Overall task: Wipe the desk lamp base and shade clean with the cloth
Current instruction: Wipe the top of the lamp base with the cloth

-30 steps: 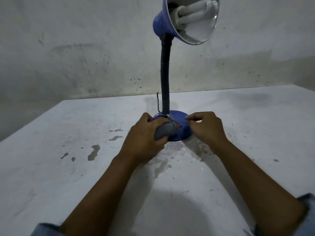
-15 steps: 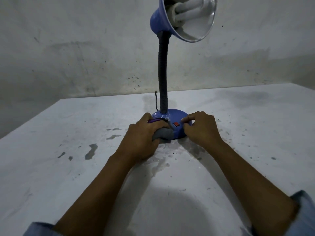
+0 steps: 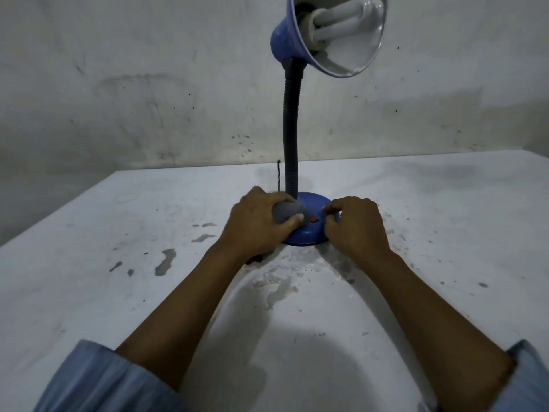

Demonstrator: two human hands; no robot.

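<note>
Nearest the viewer, two light blue sleeves [image 3: 98,379] sit rolled back on bare forearms that reach forward over the pale, stained surface [image 3: 89,292] toward the lamp base [image 3: 309,230]. Grey blotches and a damp-looking smear mark the surface just in front of the base and off to its left.

The left hand [image 3: 255,224] is at the base's left side, its grip clenched round a balled grey cloth [image 3: 288,214], thumb across the front of the wad; the cloth touches the top of the blue base close to the foot of the neck. The right hand [image 3: 356,227] rests on the base's right side, fingers curled and fingertips [image 3: 329,208] pressing down on its rim, grasping the base. A small red switch [image 3: 312,220] shows on the base between the two hands.

From the base a dark ribbed neck [image 3: 291,129] rises upright. A thin dark cord [image 3: 278,179] stands just left of it, behind the base. High above the base the blue shade [image 3: 286,43] tilts open toward the viewer, with a white coiled bulb [image 3: 341,20] inside. A scuffed grey wall [image 3: 133,84] stands behind the base.
</note>
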